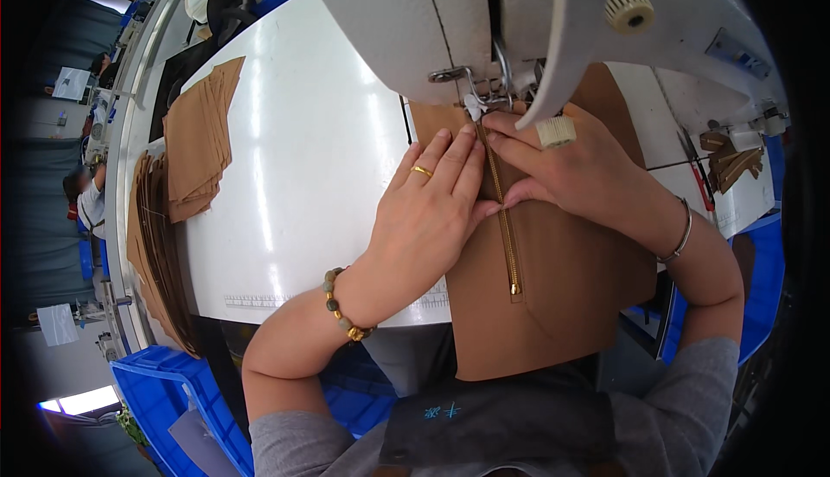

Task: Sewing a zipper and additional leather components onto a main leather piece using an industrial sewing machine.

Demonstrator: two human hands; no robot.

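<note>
Both hands, left hand (pixel 430 209) and right hand (pixel 566 170), are pressing flat, fingers extended, holding the brown panel (pixel 562 295) beside the zipper (pixel 504 218). Keeping even pressure and fingertips clear of the presser foot (pixel 475 101) is probably wisest.

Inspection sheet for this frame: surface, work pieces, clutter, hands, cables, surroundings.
Surface: white sewing table, mostly bare at the middle.
Job's things: brown fabric panel with a gold zipper, fed under the sewing machine at its presser foot.
Clutter: stack of brown cut pieces at the table's left edge; more brown pieces at right.
Grippers: left hand and right hand press flat on the panel either side of the zipper.
Cables: nothing seen.
Surroundings: blue bins below; another person at far left.
</note>
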